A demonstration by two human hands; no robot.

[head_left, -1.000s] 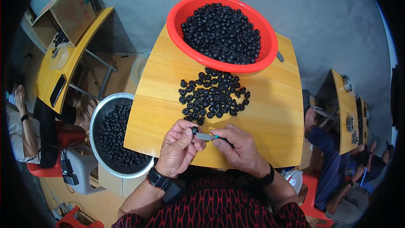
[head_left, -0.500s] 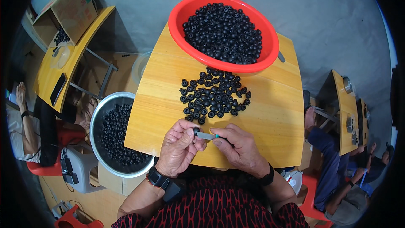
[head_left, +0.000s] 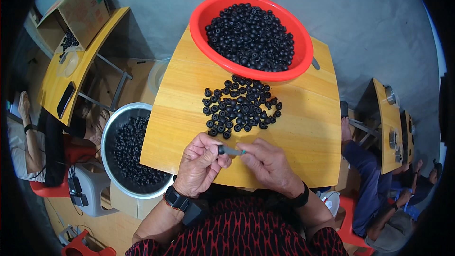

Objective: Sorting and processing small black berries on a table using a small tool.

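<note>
Between the fingertips of my left hand [head_left: 201, 163] is one small round black part [head_left: 221, 149], mostly covered by the thumb and fingers. My right hand [head_left: 270, 163] grips a small knife by its handle, of which only a green bit shows. The short grey knife blade [head_left: 232, 151] points left and meets the black part. Just beyond my hands, a loose pile of the same black parts [head_left: 241, 106] lies on the yellow wooden table [head_left: 303, 128]. Behind the pile a red basin [head_left: 303, 52] holds many more.
Left of the table stands a metal basin [head_left: 108, 154] of black parts. Farther left, a side table [head_left: 52, 83] carries a cardboard box [head_left: 83, 12] and a phone [head_left: 66, 99]. People sit at both sides. A red stool [head_left: 348, 218] is at the right.
The knife blade has turned in my right fingers and now shows narrower, its edge tilted differently against the black part. My left hand stays almost in place.
</note>
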